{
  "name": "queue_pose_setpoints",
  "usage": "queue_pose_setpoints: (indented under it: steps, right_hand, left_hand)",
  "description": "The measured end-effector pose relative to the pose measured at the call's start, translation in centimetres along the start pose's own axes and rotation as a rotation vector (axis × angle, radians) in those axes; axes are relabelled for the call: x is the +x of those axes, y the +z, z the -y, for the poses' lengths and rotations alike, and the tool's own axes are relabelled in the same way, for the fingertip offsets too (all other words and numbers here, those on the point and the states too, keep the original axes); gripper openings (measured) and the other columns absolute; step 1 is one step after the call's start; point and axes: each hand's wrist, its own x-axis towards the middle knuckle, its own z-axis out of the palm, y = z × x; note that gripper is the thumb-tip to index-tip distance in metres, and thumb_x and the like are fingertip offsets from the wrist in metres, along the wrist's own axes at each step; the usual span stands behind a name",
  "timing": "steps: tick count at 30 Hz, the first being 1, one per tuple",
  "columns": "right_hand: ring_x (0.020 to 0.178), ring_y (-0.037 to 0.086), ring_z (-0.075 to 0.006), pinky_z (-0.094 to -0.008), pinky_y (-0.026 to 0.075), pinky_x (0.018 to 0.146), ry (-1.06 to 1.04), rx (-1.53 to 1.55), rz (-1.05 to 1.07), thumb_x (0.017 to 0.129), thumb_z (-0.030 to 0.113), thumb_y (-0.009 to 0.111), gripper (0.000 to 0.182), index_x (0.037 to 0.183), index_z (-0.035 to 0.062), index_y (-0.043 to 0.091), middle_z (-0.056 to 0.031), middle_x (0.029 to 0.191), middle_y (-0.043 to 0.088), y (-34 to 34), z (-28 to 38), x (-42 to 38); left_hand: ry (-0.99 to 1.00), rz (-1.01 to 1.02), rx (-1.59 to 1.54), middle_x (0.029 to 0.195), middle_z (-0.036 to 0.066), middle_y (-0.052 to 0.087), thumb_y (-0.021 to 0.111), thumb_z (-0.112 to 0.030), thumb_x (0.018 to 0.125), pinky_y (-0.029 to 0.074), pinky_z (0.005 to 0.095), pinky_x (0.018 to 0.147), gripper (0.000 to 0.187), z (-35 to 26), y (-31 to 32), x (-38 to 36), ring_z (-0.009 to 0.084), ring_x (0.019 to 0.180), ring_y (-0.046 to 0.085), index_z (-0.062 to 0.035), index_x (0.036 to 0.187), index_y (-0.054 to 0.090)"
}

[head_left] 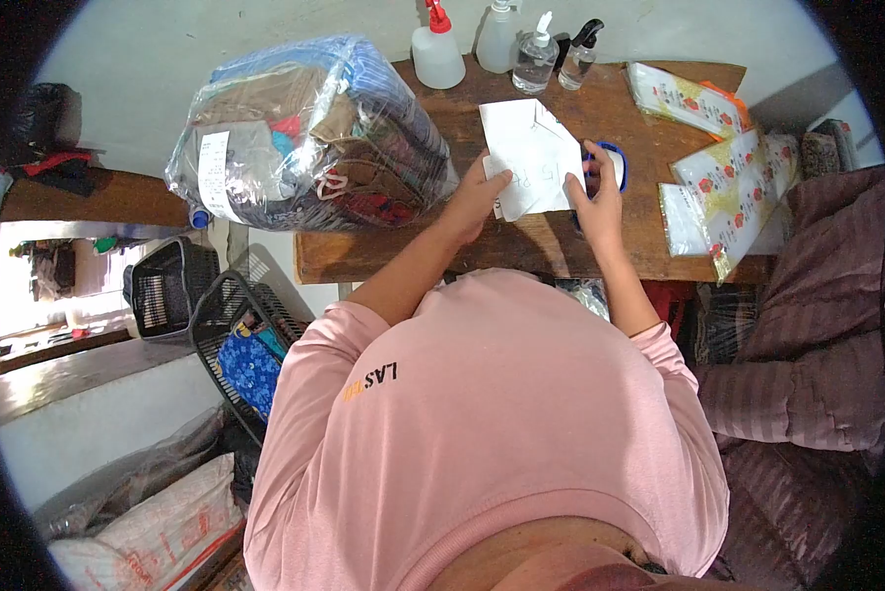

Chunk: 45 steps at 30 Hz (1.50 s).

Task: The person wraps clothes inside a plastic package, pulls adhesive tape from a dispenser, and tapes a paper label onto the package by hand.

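Both hands pinch a white paper sheet [533,156] over the wooden table [482,246]. Left hand [477,197] closed on the sheet's lower-left edge, thumb on top, fingers under. Right hand [600,192] closed on the right edge, fingers curled over it. Sheet has handwriting, looks creased/folded w/ upper corner pointing toward the table's back edge; held just above the table top, near the middle, closer to the front edge than the back. Can't tell if it touches the wood.

Blue-rimmed round thing [617,163] sits just behind the right hand, partly hidden; can't tell what it is.

Clear plastic bag of folded clothes [309,133] at the table's left end, hanging past the left edge, w/ a paper receipt [213,172] stuck on its side. Spray and pump bottles [501,44] lined up along the back edge, one w/ red trigger [436,51]. Printed plastic packets [723,172] spread over the right end, some past the right edge.

Black baskets [211,305] on the floor left of the person, below the front-left corner; one holds blue fabric [248,369]. Person wears a pink shirt [491,424].
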Motion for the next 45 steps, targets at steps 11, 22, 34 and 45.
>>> queue_pose_setpoints:
  steps: [11, 22, 34, 45]
  right_hand:
    - [0.079, 0.056, -0.0259, -0.0332, 0.044, 0.072, -0.271, -0.335, 0.063, 0.073, 0.014, 0.065, 0.034, 0.105, 0.0052, 0.06, -0.014, 0.088, 0.06, -1.6, 1.2, 2.5]
    - [0.069, 0.058, -0.0209, -0.0292, 0.045, 0.066, -0.12, -0.235, 0.138, 0.076, 0.019, 0.064, 0.027, 0.093, -0.0017, 0.061, -0.0135, 0.079, 0.062, -1.4, 0.9, 2.9]
    - [0.068, 0.049, -0.0052, -0.0183, 0.038, 0.061, 0.35, 0.417, 0.312, 0.085, 0.019, 0.057, 0.022, 0.096, 0.0001, 0.058, 0.0017, 0.074, 0.056, -1.9, 1.0, 3.5]
    - [0.094, 0.053, -0.0152, -0.0242, 0.042, 0.08, 0.305, 0.315, 0.408, 0.081, 0.018, 0.061, 0.045, 0.119, -0.0009, 0.046, -0.0098, 0.105, 0.056, -1.1, 2.0, 2.9]
  left_hand:
    - [-0.19, 0.137, 0.084, 0.11, 0.008, 0.053, 0.048, -0.007, 0.084, 0.039, 0.0315, 0.087, 0.039, -1.1, 0.0, 0.2, 0.0164, 0.099, 0.05, -0.0017, 0.122, 0.042]
    - [-0.227, 0.185, 0.139, 0.107, 0.006, 0.056, 0.049, -0.009, 0.085, 0.045, 0.0329, 0.082, 0.04, -1.7, -0.2, 0.0, 0.0156, 0.096, 0.054, -0.0056, 0.124, 0.043]
    - [-0.261, 0.199, 0.18, 0.112, 0.008, 0.054, 0.049, -0.008, 0.083, 0.041, 0.0321, 0.085, 0.044, -2.0, -0.2, 0.4, 0.0166, 0.099, 0.053, -0.0037, 0.126, 0.04]
    - [-0.294, 0.209, 0.118, 0.105, 0.008, 0.054, 0.049, -0.008, 0.082, 0.042, 0.0312, 0.082, 0.035, -2.1, -0.1, 0.5, 0.0168, 0.095, 0.052, -0.0024, 0.117, 0.046]
